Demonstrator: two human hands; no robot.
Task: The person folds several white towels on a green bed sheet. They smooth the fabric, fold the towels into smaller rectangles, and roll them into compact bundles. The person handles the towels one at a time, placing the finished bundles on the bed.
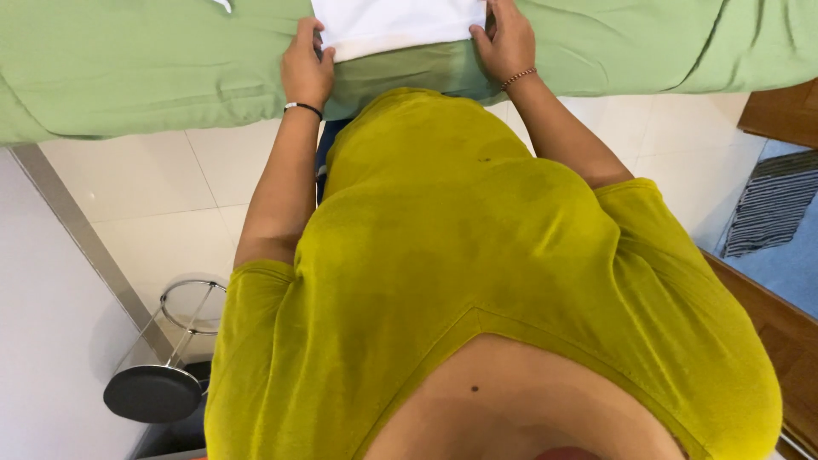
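Left hand (307, 68) fingers curled, right hand (504, 41) seemingly pinching, both gripping white cloth (396, 24), green sheet (145, 68) beneath

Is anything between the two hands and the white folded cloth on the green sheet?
Nothing visible. The left hand and right hand already rest on the near corners of the white folded cloth, which lies on the green bed sheet. Only that sheet lies around it.

A smooth white folded cloth (396, 24) lies on the matt, softly creased green cotton bedsheet (128, 68). The pale floor tiles (153, 187) look glossy, the round stool (158, 388) has shiny chrome metal, and the brown wooden furniture edge (780, 111) is polished.
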